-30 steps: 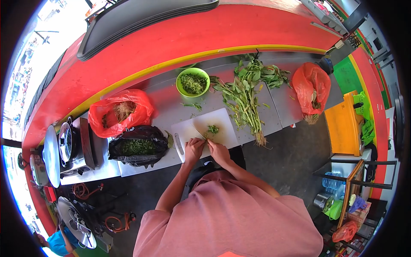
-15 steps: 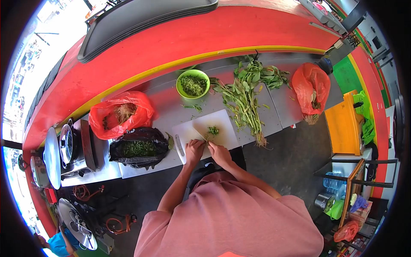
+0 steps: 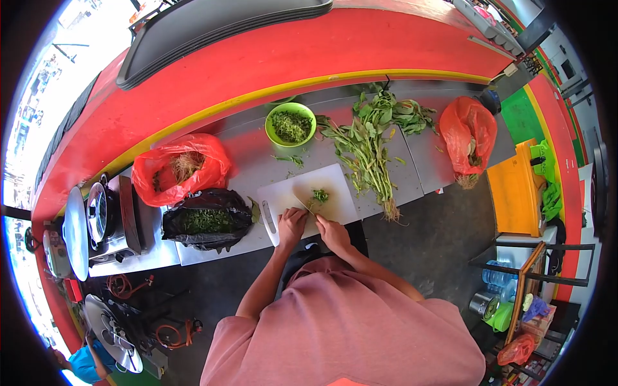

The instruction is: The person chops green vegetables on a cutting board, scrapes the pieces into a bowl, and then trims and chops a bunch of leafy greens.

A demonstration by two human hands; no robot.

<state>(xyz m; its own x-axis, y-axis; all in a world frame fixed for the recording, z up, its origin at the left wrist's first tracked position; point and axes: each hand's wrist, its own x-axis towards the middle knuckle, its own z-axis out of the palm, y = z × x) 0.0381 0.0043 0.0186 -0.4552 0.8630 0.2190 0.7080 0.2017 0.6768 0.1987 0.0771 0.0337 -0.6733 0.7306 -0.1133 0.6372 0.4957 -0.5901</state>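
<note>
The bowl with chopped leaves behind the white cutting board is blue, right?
Not quite. The bowl is green, not blue. The head view shows it holding chopped leaves, behind the white cutting board.

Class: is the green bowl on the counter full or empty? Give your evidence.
Holding food, not empty: chopped greens cover the inside of the green bowl, below its bare rim.
</note>
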